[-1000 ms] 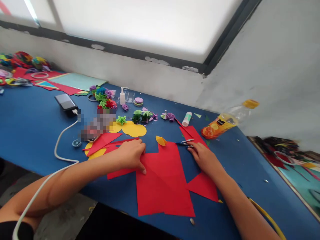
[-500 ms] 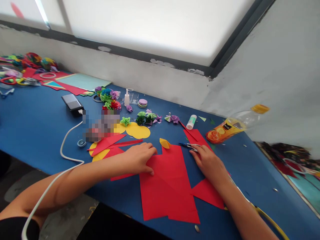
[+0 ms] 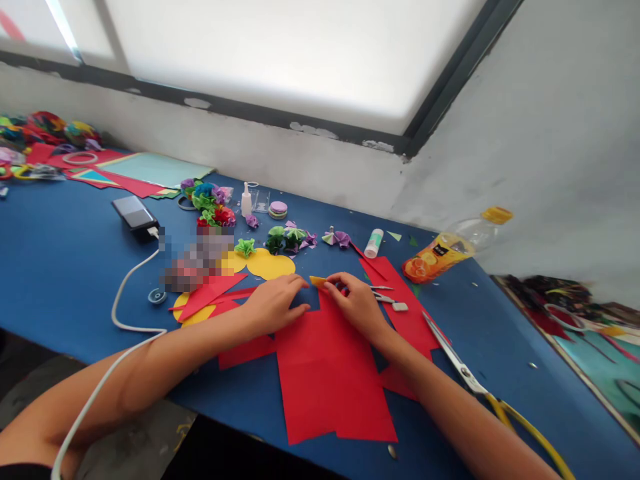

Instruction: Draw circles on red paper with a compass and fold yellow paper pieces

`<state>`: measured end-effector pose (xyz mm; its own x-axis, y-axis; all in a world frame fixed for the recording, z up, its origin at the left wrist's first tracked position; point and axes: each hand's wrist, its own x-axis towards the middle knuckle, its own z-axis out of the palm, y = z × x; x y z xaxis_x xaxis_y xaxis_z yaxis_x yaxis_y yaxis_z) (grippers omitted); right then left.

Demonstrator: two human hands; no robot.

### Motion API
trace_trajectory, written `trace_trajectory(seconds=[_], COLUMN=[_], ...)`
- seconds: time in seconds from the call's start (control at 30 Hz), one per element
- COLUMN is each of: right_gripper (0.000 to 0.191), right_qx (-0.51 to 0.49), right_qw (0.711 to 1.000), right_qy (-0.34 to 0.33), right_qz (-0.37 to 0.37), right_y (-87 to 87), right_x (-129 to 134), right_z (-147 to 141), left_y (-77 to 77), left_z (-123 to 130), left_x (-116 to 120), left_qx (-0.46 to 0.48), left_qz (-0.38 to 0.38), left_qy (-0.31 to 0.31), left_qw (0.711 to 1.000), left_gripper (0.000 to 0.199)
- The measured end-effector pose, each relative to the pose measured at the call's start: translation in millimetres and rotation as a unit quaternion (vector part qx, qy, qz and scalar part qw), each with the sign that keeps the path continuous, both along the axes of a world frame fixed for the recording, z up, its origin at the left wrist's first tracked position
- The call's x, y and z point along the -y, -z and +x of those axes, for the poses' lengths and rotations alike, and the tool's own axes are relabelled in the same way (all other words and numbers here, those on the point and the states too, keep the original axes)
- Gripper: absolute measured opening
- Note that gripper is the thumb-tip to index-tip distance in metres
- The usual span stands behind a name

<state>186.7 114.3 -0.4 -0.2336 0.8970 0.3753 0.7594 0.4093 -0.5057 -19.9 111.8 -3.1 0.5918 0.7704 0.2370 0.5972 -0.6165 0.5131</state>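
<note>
left hand (image 3: 274, 303) flat, fingers spread on large red paper sheet (image 3: 327, 373) | right hand (image 3: 356, 303) fingertips pinched on small folded yellow paper piece (image 3: 319, 282), at sheet's far edge between both hands; right nearer | small silver scissors (image 3: 387, 298) just right, on blue tabletop (image 3: 65, 253)

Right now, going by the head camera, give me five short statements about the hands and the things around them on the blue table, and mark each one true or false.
1. Both hands rest on the red paper. True: left hand, right hand.
2. The right hand grips the yellow-handled scissors. False: they lie on the table beside the right forearm, untouched.
3. The juice bottle stands upright. False: it lies on its side.
4. A white cable runs to the phone. True.
5. The glue stick is in the left hand. False: it lies beyond the right hand, near the wall.
</note>
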Motion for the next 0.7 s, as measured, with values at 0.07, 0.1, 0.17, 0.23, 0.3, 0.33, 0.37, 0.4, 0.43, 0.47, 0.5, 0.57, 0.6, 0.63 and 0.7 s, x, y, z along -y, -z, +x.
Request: trace_trajectory(seconds=[0.07, 0.1, 0.17, 0.23, 0.3, 0.33, 0.37, 0.4, 0.43, 0.47, 0.5, 0.57, 0.6, 0.63, 0.7], right_gripper=[0.024, 0.025, 0.025, 0.023, 0.021, 0.021, 0.02, 0.02, 0.02, 0.019, 0.019, 0.019, 0.021, 0.022, 0.025], right_qx=[-0.034, -0.049, -0.072, -0.088, -0.097, -0.099, -0.099, -0.1, -0.1, -0.101, -0.103, -0.11, -0.115, -0.121, -0.134], right_qw=[0.999, 0.998, 0.996, 0.994, 0.993, 0.992, 0.992, 0.991, 0.991, 0.991, 0.99, 0.99, 0.99, 0.99, 0.989], right_qy=[-0.017, -0.028, -0.047, -0.061, -0.071, -0.075, -0.08, -0.085, -0.089, -0.092, -0.093, -0.088, -0.082, -0.074, -0.05], right_qz=[0.002, 0.003, 0.007, 0.012, 0.016, 0.017, 0.016, 0.015, 0.013, 0.009, 0.005, -0.005, -0.01, -0.015, -0.023], right_y=[3.8, 5.7, 8.8, 10.0, 9.6, 9.1, 8.7, 8.4, 8.4, 8.6, 9.0, 10.4, 11.2, 12.0, 13.0], right_x=[-1.0, 0.0, 3.9, 8.2, 11.9, 13.5, 14.9, 16.1, 17.3, 18.3, 19.2, 20.4, 20.6, 20.5, 19.0], right_z=[-4.1, -6.0, -9.0, -10.9, -12.1, -12.6, -13.1, -13.6, -14.2, -14.7, -15.2, -15.9, -16.0, -15.9, -15.3], left_y=[-0.2, -0.5, -1.2, -1.5, -0.7, 0.1, 1.1, 2.3, 3.4, 4.4, 5.0, 5.1, 4.4, 3.2, -0.4], left_z=[-0.3, -0.3, 0.0, 0.1, -0.4, -0.8, -1.2, -1.4, -1.5, -1.3, -0.8, 0.3, 0.6, 0.2, -3.2], left_x=[-1.4, -2.1, -3.3, -4.1, -4.7, -5.0, -5.2, -5.3, -5.2, -5.1, -4.8, -4.8, -5.3, -6.5, -11.5], left_qx=[0.035, 0.05, 0.072, 0.085, 0.09, 0.091, 0.091, 0.09, 0.088, 0.085, 0.081, 0.068, 0.059, 0.047, 0.019], left_qz=[-0.003, -0.006, -0.017, -0.027, -0.032, -0.034, -0.034, -0.034, -0.033, -0.032, -0.03, -0.028, -0.026, -0.025, -0.017], left_qy=[-0.023, -0.029, -0.026, -0.015, -0.006, -0.005, -0.004, -0.003, -0.001, 0.0, 0.002, 0.006, 0.008, 0.008, -0.006], left_qw=[0.999, 0.998, 0.997, 0.996, 0.995, 0.995, 0.995, 0.995, 0.996, 0.996, 0.996, 0.997, 0.998, 0.999, 1.0], left_gripper=[0.036, 0.035, 0.026, 0.02, 0.02, 0.02, 0.019, 0.019, 0.019, 0.019, 0.02, 0.02, 0.02, 0.02, 0.018])
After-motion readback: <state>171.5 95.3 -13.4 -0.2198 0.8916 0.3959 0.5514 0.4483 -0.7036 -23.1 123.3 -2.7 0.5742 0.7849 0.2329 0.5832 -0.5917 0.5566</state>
